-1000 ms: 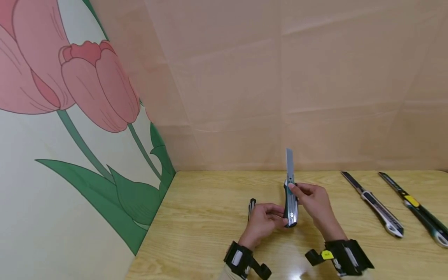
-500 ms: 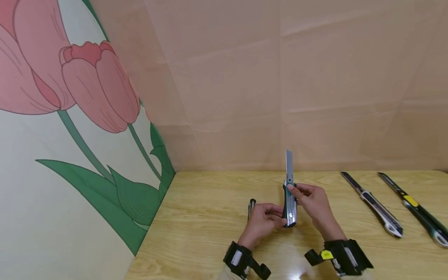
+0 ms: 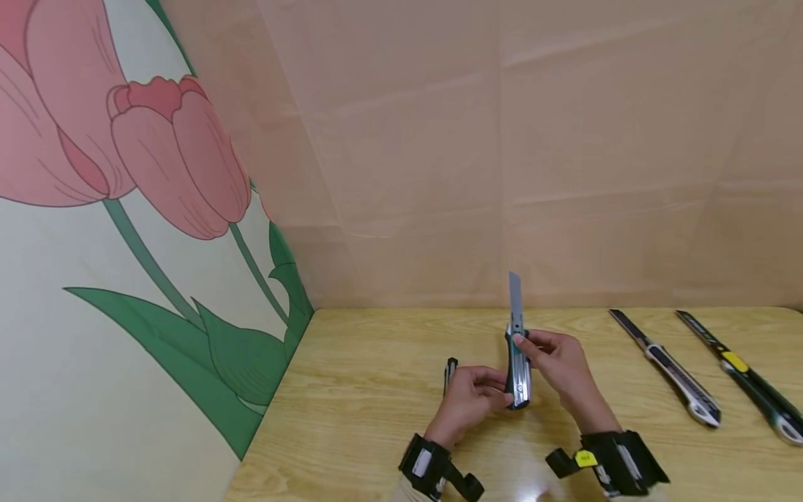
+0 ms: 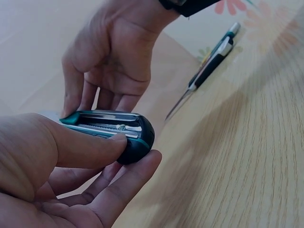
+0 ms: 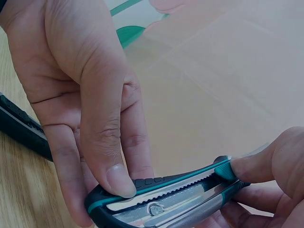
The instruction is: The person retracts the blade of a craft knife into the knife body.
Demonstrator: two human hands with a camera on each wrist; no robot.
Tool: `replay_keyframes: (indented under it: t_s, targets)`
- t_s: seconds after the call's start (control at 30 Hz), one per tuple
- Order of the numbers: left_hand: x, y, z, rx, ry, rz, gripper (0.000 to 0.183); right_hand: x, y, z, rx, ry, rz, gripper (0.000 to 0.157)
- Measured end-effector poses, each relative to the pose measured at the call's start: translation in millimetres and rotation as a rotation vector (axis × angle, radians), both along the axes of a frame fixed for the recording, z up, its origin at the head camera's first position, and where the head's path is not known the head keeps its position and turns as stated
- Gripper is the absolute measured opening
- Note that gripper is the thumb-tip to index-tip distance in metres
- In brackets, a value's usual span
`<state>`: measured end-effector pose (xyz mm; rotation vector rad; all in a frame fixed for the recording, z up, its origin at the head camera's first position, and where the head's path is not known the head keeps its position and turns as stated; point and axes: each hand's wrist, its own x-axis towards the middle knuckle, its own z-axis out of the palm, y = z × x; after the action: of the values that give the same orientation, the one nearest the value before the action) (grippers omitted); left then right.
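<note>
A utility knife (image 3: 519, 380) with a green slider (image 4: 71, 118) stands upright between both hands, its broad snap-off blade (image 3: 515, 296) reaching out at the top. My left hand (image 3: 467, 396) pinches the butt end of the handle between thumb and fingers. Higher up, my right hand (image 3: 564, 364) grips the knife with its thumb on the slider and fingers behind the handle. The right wrist view shows the toothed slot and a round screw (image 5: 156, 209) inside the handle. Behind my left hand, another knife (image 3: 449, 369) is mostly hidden.
Two more utility knives lie on the wooden table (image 3: 364, 418) to the right: one grey and black (image 3: 684, 383), one dark with a yellow slider (image 3: 735, 360). A brown sheet (image 3: 401, 153) hangs behind the table, and a tulip-painted wall (image 3: 56, 362) stands at left.
The blade and my right thumb on the slider have shifted slightly down toward the handle's butt, so a little less blade shows. My left hand keeps its pinch.
</note>
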<state>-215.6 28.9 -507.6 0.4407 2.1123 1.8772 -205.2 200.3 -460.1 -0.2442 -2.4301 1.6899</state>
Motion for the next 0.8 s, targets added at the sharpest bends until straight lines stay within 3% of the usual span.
replay_keyframes:
  t_s: [0.8]
  targets:
    - [2.9,-2.0,3.7,0.035,-0.012,0.001,0.023,0.7,-2.2,-0.6,0.012,0.034,0.032,0.040]
